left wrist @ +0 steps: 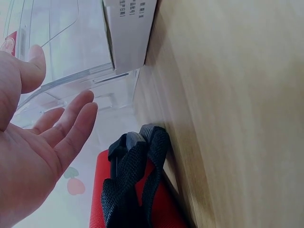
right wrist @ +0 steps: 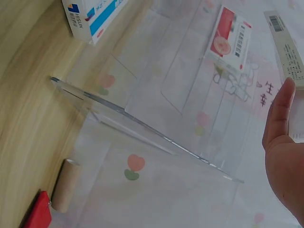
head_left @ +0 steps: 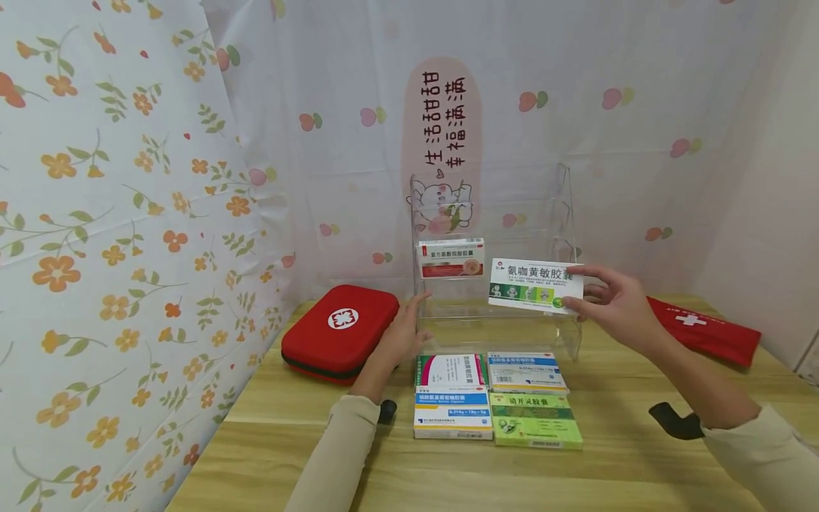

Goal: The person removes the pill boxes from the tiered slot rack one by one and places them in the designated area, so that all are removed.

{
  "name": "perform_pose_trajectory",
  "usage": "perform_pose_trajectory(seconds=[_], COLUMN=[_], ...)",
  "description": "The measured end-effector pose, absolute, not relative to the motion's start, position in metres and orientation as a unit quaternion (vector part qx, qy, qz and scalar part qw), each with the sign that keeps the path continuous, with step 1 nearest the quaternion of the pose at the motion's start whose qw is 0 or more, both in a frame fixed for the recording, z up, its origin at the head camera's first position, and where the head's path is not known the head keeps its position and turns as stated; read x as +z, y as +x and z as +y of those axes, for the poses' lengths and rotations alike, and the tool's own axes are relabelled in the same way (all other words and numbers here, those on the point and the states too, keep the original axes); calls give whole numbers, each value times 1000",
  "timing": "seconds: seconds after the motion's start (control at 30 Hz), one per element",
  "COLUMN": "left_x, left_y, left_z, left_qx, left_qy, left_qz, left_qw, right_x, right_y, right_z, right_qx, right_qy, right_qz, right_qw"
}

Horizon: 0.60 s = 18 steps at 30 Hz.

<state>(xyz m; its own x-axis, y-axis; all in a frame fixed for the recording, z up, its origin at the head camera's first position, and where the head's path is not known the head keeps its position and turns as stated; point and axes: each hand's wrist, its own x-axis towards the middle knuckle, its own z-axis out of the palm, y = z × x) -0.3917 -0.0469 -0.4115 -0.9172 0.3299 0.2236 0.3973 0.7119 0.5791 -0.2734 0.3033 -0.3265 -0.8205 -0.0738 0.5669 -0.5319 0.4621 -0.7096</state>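
Observation:
My right hand (head_left: 614,302) pinches a white medicine box (head_left: 536,286) with green pictures by its right end, thumb in front, holding it up before a clear acrylic tiered rack (head_left: 499,333). In the right wrist view that box (right wrist: 284,45) shows a narrow side with a barcode. A red-and-white medicine box (head_left: 451,259) stands on a tier at the rack's left. My left hand (head_left: 402,333) is at the rack's left side, fingers spread. The left wrist view shows its palm (left wrist: 28,166) holding nothing.
In front on the wooden table lie a magenta-and-green box (head_left: 451,371), two blue-and-white boxes (head_left: 453,412) and a lime-green box (head_left: 536,419). A red first-aid case (head_left: 320,334) is at left, a red pouch (head_left: 710,331) at right. A cardboard-coloured tube (right wrist: 66,185) stands behind the rack's right side.

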Motion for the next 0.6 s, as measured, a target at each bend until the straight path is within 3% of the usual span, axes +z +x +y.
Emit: perform_pose_trajectory(seconds=[0.6], left_x=[-414], left_y=[-393], left_z=[-47], left_qx=[-328], left_qy=[-202], left_qz=[-921], left_qw=[59], right_x=[-351], right_y=[-249], right_z=[320], right_qx=[480], right_qy=[157], right_qz=[-832], right_qw=[232])
